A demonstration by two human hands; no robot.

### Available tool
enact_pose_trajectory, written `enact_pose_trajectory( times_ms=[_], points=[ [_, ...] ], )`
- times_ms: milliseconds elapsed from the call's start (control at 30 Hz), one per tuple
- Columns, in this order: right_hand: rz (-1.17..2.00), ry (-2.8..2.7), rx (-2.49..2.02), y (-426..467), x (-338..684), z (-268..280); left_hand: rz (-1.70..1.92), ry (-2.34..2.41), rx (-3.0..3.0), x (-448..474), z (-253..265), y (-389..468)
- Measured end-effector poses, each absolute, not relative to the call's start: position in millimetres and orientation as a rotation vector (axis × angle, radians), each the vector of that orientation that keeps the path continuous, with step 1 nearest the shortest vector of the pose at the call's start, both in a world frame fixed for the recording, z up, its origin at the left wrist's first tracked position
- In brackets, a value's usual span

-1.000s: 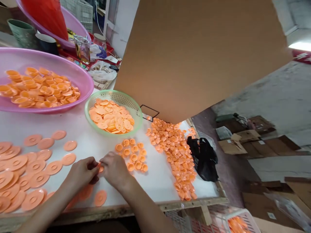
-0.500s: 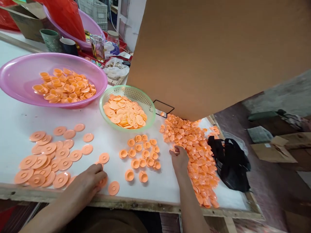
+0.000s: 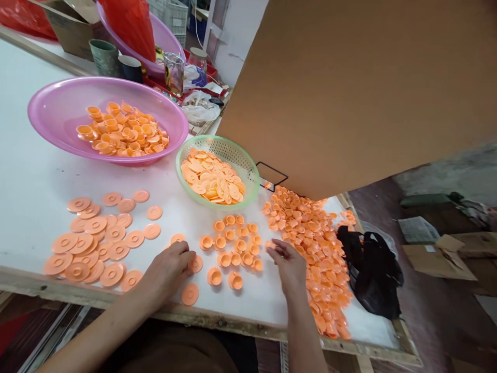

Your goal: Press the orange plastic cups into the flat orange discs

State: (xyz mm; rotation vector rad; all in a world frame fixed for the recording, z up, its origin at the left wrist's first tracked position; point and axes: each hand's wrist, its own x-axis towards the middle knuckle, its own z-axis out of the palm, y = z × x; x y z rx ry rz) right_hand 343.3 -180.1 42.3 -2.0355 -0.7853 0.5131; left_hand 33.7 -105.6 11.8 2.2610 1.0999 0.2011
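My left hand (image 3: 171, 269) is closed with its fingertips on an orange plastic saucer (image 3: 196, 263), low over the white tabletop. Another loose saucer (image 3: 190, 294) lies just in front of it, near the table edge. My right hand (image 3: 289, 264) pinches a small orange cup (image 3: 269, 244), partly covered by the fingers. Between the hands stands a group of orange cups (image 3: 235, 259), seemingly set on saucers. Beside my right wrist spreads a large heap of loose orange cups (image 3: 324, 259). Flat saucers (image 3: 93, 243) lie overlapping at the left.
A pink basin (image 3: 50, 114) holds cup-and-saucer pieces; a green colander (image 3: 254, 181) holds flat saucers. A big cardboard sheet (image 3: 334, 93) blocks the back right. A black bag (image 3: 373, 274) lies at the right edge. Mugs (image 3: 104, 58) and a glass (image 3: 173, 75) stand behind.
My left hand has moved right and away from me with the saucer, toward the cup group. My right hand has shifted slightly from the heap toward that group. The view has turned a little left.
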Motion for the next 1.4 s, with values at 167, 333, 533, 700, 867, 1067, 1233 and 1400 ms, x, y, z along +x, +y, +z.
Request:
enact_pose_trajectory(
  times_ms=[167, 333, 533, 700, 867, 1067, 1233, 1400],
  points=[
    [0.587, -1.744, -1.766, -170, 226, 61, 0.218, 1.106, 2.286, 34, 6, -106],
    [0.394, -2.008, -1.822, -167, 179, 41, 0.304, 1.106, 2.283, 34, 7, -105],
    [0.396, -1.913, -1.784, -171, 171, 25, 0.334, 1.132, 2.287, 36, 5, -105],
    [0.185, -2.037, -1.740, -171, 164, 20, 0.360, 1.054, 2.097, 30, 8, -98],
    [-0.098, -2.187, -1.749, -168, 162, 16, 0.432, 1.026, 1.722, 36, 10, -86],
    [-0.245, -2.295, -1.759, -164, 153, 11, 0.389, 0.975, 1.690, 41, 5, -81],
    [-0.128, -2.279, -1.783, -152, 153, 18, 0.385, 0.994, 1.728, 39, 6, -72],
    [-0.115, -2.223, -1.680, -153, 162, 21, 0.432, 1.103, 1.778, 41, 9, -73]
  ],
)
